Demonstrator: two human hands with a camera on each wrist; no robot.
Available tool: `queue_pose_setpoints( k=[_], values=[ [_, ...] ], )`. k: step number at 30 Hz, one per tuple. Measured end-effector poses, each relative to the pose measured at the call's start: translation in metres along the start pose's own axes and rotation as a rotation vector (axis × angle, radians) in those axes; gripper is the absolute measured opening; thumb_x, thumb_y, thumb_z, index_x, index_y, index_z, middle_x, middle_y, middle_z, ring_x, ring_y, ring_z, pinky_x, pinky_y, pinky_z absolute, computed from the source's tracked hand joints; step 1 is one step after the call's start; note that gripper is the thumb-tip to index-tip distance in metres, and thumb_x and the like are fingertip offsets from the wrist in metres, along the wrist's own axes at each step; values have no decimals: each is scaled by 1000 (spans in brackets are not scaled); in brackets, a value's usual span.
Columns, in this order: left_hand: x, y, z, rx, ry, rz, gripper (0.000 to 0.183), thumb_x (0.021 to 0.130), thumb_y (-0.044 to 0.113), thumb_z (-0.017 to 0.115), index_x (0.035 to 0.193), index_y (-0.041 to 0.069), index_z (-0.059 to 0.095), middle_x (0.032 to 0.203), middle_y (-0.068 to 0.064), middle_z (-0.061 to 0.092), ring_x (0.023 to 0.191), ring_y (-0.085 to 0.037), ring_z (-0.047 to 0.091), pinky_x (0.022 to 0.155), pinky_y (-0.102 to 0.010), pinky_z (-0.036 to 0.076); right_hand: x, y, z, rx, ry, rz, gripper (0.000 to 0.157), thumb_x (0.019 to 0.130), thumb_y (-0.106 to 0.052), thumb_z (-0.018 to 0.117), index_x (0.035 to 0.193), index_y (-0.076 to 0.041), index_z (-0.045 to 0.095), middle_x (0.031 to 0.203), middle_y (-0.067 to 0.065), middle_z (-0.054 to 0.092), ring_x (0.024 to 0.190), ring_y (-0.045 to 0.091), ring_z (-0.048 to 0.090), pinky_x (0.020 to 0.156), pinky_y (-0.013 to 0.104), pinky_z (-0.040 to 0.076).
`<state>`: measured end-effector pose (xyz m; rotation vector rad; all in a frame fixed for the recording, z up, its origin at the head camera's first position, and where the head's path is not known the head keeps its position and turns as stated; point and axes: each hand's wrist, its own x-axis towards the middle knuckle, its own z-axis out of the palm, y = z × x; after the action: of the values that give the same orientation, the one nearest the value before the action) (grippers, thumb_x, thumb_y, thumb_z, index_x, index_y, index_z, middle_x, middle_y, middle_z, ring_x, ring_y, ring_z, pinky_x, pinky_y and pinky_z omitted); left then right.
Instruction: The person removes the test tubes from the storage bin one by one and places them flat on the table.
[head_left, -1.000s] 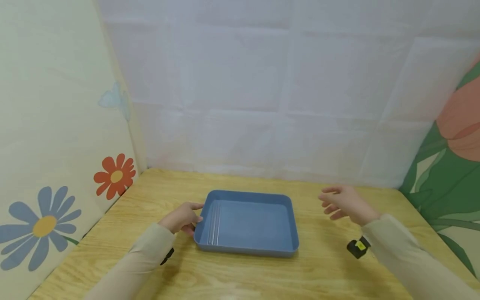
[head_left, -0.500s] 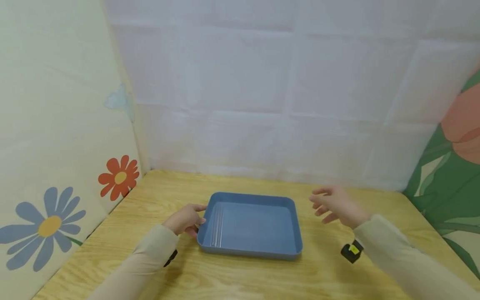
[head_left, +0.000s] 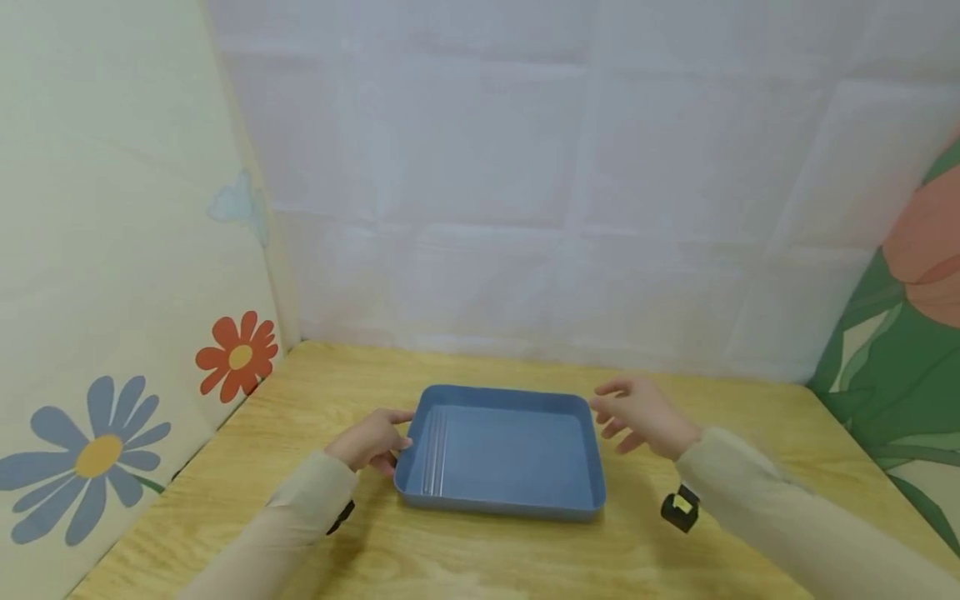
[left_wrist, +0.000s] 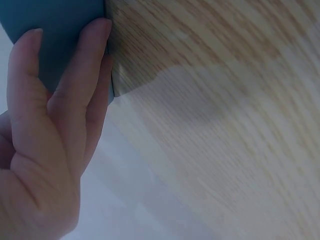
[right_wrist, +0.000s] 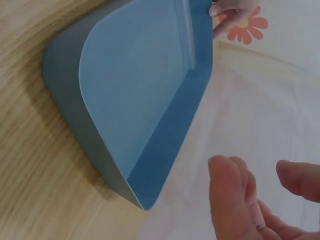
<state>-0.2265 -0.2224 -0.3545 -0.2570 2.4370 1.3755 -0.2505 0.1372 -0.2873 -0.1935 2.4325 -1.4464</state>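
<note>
A shallow blue tray (head_left: 517, 454) lies on the table. Along its left side, inside, run narrow clear strips (head_left: 435, 454) that look like thin transparent rods. My left hand (head_left: 371, 442) is at the tray's left wall, its fingers fairly straight and the thumb tip right at the rim. In the left wrist view the fingertips rest against the blue outer wall (left_wrist: 55, 65). My right hand (head_left: 637, 412) is raised beside the back right corner, fingers loosely bent, fingertips close to the rim. Nothing is held in it, and a gap to the tray shows in the right wrist view.
The wooden table (head_left: 465, 558) ends at a white sheet (head_left: 480, 183) hung behind it. Flower-printed panels stand at the left (head_left: 97, 275) and right (head_left: 900, 358). A small black device (head_left: 681, 508) hangs under the right sleeve.
My right hand has moved left, from well off the tray to near its back right corner. The left hand stays at the tray's left wall. The head view has shifted slightly.
</note>
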Motion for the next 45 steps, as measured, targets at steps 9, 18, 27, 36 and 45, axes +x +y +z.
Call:
queue_pose_setpoints(
  k=[9, 18, 27, 36, 45],
  values=[
    [0, 0, -5, -24, 4, 4, 55, 95, -6, 54, 146, -6, 36, 106, -22, 65, 60, -23, 62, 45, -26, 52, 9, -9, 18, 4, -60, 23, 43, 95, -16, 61, 128, 9, 50, 88, 16, 62, 68, 22, 63, 48, 33, 54],
    [-1, -6, -3, -21, -7, 31, 54, 95, -6, 54, 146, -7, 35, 100, -18, 66, 59, -22, 63, 47, -28, 53, 15, -15, 39, 7, -144, 31, 42, 96, -14, 61, 129, 10, 50, 101, 23, 61, 71, 27, 63, 47, 35, 54],
    [2, -6, 0, -22, -17, 13, 54, 95, -7, 53, 146, -8, 35, 98, -17, 66, 59, -22, 63, 47, -27, 53, 23, -15, 60, -12, -165, 54, 40, 94, -13, 62, 127, 8, 51, 103, 25, 61, 77, 35, 65, 41, 32, 51],
    [7, -2, -2, -16, 1, -18, 55, 95, -7, 53, 147, -5, 35, 97, -17, 66, 61, -23, 64, 46, -25, 52, 30, -26, 77, -63, -197, 68, 42, 94, -13, 64, 129, 5, 50, 106, 23, 64, 84, 36, 66, 47, 37, 53],
    [6, -4, 0, -17, -4, -24, 55, 95, -6, 54, 147, -5, 36, 94, -15, 66, 59, -22, 64, 46, -26, 53, 34, -27, 101, -125, -263, 63, 37, 92, -9, 66, 125, 4, 55, 100, 17, 64, 81, 33, 66, 49, 40, 55]
  ],
)
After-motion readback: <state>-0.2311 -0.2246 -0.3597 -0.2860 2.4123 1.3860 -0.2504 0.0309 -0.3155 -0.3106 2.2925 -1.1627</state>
